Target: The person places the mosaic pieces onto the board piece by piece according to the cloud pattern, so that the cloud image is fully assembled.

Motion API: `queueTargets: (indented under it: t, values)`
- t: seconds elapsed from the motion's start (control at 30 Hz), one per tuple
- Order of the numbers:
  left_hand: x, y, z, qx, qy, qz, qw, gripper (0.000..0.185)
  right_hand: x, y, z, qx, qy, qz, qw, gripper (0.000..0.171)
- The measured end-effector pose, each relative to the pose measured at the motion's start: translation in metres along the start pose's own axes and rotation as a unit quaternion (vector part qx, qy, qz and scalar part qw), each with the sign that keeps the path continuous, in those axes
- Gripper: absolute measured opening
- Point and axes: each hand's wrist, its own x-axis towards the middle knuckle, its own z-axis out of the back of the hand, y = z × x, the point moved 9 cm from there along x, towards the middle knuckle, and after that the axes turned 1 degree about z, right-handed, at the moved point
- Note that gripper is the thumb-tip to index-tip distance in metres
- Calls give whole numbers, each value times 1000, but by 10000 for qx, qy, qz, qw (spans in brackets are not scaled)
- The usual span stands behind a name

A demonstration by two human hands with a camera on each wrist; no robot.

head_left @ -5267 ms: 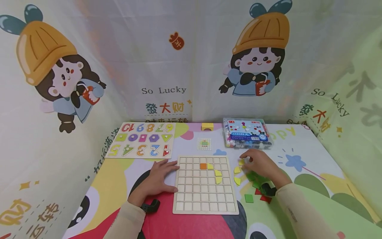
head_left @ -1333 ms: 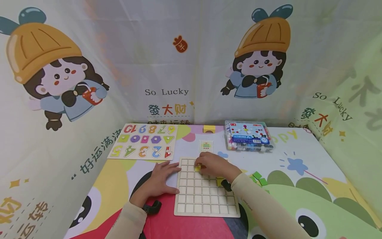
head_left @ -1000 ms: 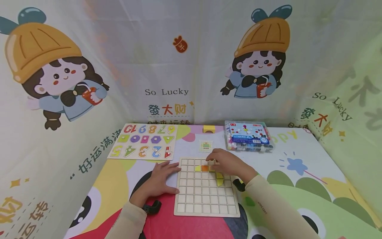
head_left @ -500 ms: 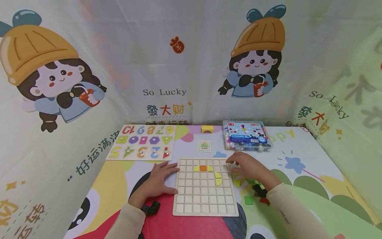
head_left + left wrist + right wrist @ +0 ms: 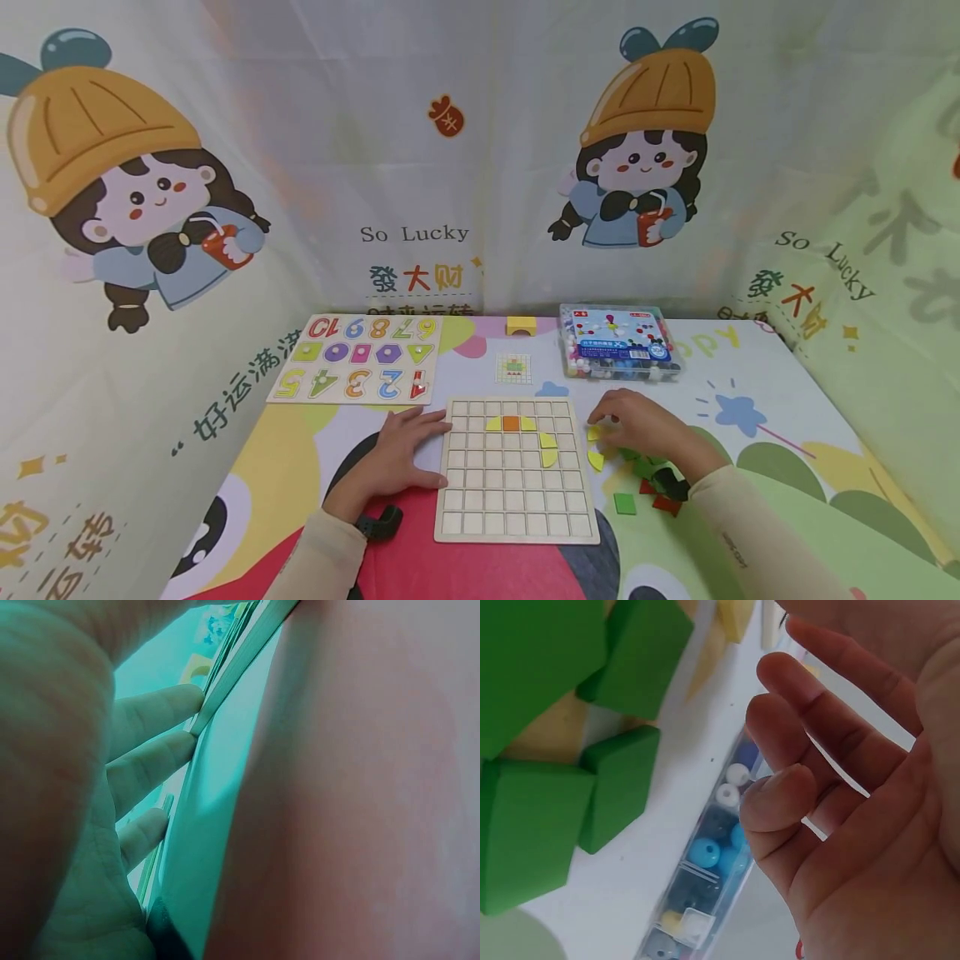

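1. Right hand (image 5: 643,423): right of centre in the head view, hovering low over the loose tile pile. Fingers loosely curved and spread in the right wrist view, holding nothing; fingertips (image 5: 769,799) bare.
2. Yellow quarter-round tile (image 5: 595,433): lower centre of the head view, lying flat on the mat just left of the right hand's fingertips; whether they touch it cannot be told. A second yellow quarter-round tile (image 5: 596,459) lies just below it in the frame.
3. Green tiles (image 5: 540,802): left half of the right wrist view, lying flat and close together beside the palm.
4. Wooden grid board (image 5: 515,468): lower centre of the head view. Holds an orange square (image 5: 511,423) flanked by yellow pieces in the second row, and two more yellow pieces down its right side.
5. Left hand (image 5: 397,450): lower left of centre, flat on the mat, straight fingers resting against the board's left edge.
6. Governing relation: the loose yellow tiles lie between the board's right edge and the right hand; the right hand is much the nearer, the left hand being on the board's far side.
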Motion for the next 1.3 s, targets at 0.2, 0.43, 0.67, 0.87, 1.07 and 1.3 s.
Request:
queueTargets:
  t: [0.2,0.43,0.67,0.87,1.07,1.3]
  values:
    - [1,0,0,25,8,3,10000,83,-2,-4,-6,32,71,28,10000,20]
    - [1,0,-1,55,-13,4,10000,84,0,-3,-9,4,118,13,9999,17]
    - [1,0,0,79,18,-49,10000,84,0,-3,-12,-27,87,-31,10000,14]
    - [1,0,1,47,17,-48,10000,83,-2,-7,-12,-38,-14,-60,10000,16]
    - [2,1,0,92,21,-21,10000,83,-3,-7,-13,-84,-18,17,10000,16]
    - [1,1,-1,99,33,1,9999,84,-6,-4,-10,-206,-142,204,9995,14]
